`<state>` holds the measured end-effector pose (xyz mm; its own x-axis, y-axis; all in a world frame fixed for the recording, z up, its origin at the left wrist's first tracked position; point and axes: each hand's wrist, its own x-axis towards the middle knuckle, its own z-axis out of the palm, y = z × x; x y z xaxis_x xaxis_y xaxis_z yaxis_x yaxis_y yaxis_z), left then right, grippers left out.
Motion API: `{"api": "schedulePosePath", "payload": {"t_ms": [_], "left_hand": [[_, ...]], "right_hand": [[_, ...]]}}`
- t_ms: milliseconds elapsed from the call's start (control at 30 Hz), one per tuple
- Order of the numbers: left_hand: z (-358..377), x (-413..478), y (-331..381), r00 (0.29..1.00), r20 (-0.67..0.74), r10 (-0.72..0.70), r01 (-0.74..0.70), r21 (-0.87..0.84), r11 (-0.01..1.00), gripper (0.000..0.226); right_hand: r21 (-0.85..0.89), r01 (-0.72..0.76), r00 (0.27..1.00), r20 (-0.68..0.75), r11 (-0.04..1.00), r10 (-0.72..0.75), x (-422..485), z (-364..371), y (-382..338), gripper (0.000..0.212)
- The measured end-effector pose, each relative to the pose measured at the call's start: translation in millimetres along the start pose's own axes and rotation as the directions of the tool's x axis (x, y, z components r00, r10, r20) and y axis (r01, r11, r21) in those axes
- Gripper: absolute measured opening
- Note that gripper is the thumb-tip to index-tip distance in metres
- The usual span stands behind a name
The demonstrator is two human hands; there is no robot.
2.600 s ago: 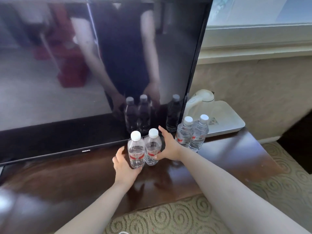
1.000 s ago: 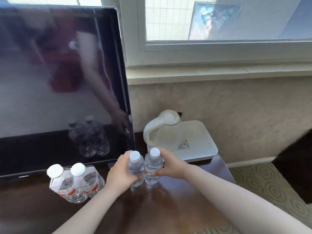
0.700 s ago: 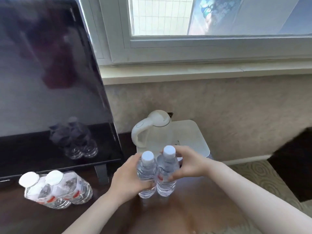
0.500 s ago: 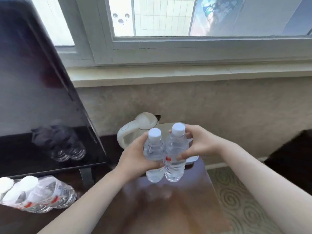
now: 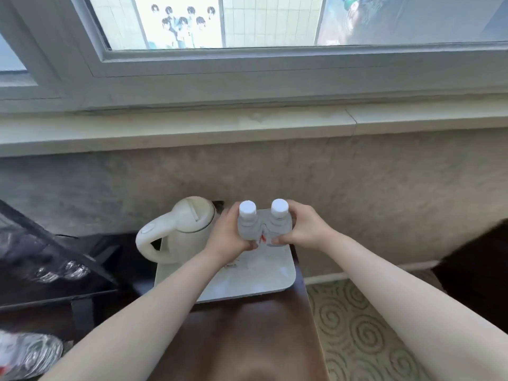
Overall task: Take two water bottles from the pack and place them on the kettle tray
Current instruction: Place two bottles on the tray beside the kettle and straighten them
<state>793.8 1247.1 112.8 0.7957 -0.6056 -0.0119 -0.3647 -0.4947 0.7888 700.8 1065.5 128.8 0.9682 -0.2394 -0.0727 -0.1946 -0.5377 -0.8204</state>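
Both bottles (image 5: 262, 226) moved from above the table onto the white tray (image 5: 255, 279), left hand (image 5: 228, 237) and right hand (image 5: 305, 229) each wrapped round one. Kettle (image 5: 178, 232) at 9 o'clock, just beside the left hand; remaining pack (image 5: 24, 356) at 7 o'clock.

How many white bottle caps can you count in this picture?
2. One cap tops the bottle in the left hand; the other cap tops the bottle in the right hand. The bottles at the lower-left edge may hide more caps.

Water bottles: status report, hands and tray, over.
Left hand and right hand clamp two water bottles, upright, side by side. Over kettle tray, touchdown unclear. Kettle close left; landing spot bare.
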Motion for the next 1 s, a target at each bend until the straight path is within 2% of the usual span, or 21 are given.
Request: {"api": "schedulePosePath", "payload": {"t_ms": [167, 400, 467, 667, 767, 1000], "left_hand": [[13.4, 18.5, -6.5, 0.994, -0.012, -0.109, 0.109, -0.016, 0.994, 0.063], [19.6, 47.0, -4.3, 0.983, -0.057, -0.175, 0.179, 0.066, 0.982, 0.057], [21.2, 55.2, -2.6, 0.981, -0.09, -0.174, 0.182, 0.085, 0.98, 0.058], [25.5, 74.1, -1.3, 0.972, -0.165, -0.166, 0.182, 0.087, 0.98, 0.057], [26.7, 78.3, -1.5, 0.968, -0.213, -0.131, 0.152, 0.089, 0.984, 0.05], [31.6, 72.9, -2.2, 0.956, -0.264, -0.127, 0.151, 0.073, 0.986, 0.052]], "right_hand": [[0.073, -0.052, 0.998, -0.016, 0.996, 0.053, 19.6, 5.1, 20.9, 0.055], [0.103, -0.015, 1.0, -0.012, 0.995, 0.016, 52.1, -0.2, 24.2, 0.063], [0.118, 0.003, 0.999, -0.038, 0.993, 0.001, 61.2, 0.4, 25.3, 0.063], [0.015, 0.033, 0.994, -0.107, 0.999, -0.031, 85.7, 3.1, 31.6, 0.052], [0.015, 0.021, 0.99, -0.138, 1.0, -0.018, 90.1, 7.3, 35.7, 0.053], [0.074, 0.016, 0.987, -0.16, 0.997, -0.004, 83.7, 10.8, 36.7, 0.061]]}}
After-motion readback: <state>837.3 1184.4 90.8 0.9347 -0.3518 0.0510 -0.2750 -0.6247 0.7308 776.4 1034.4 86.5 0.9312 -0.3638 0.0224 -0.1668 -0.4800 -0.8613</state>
